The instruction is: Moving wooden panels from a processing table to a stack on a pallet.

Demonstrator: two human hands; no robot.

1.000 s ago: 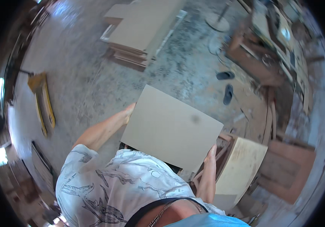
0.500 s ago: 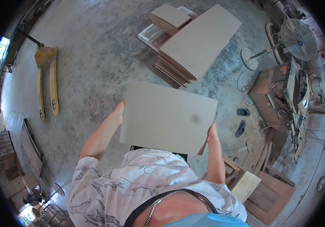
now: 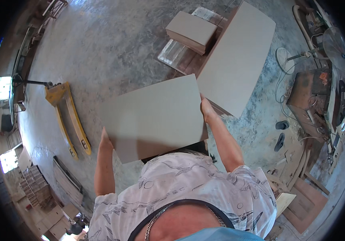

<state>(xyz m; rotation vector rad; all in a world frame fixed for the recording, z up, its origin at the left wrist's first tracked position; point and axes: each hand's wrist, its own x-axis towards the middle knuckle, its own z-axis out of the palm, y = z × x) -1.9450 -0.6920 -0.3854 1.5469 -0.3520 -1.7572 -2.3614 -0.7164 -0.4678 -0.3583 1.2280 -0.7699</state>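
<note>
Both hands clasp opposite edges of a grey rectangular panel [image 3: 156, 116]: left hand [image 3: 105, 138], right hand [image 3: 205, 109]. Held flat at chest height, balancing its span above the concrete floor [image 3: 112, 48].

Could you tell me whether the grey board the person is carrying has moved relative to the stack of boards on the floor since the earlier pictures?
Yes. The grey board has come closer to the stack of boards; its right corner now overlaps the stack's edge.
</note>
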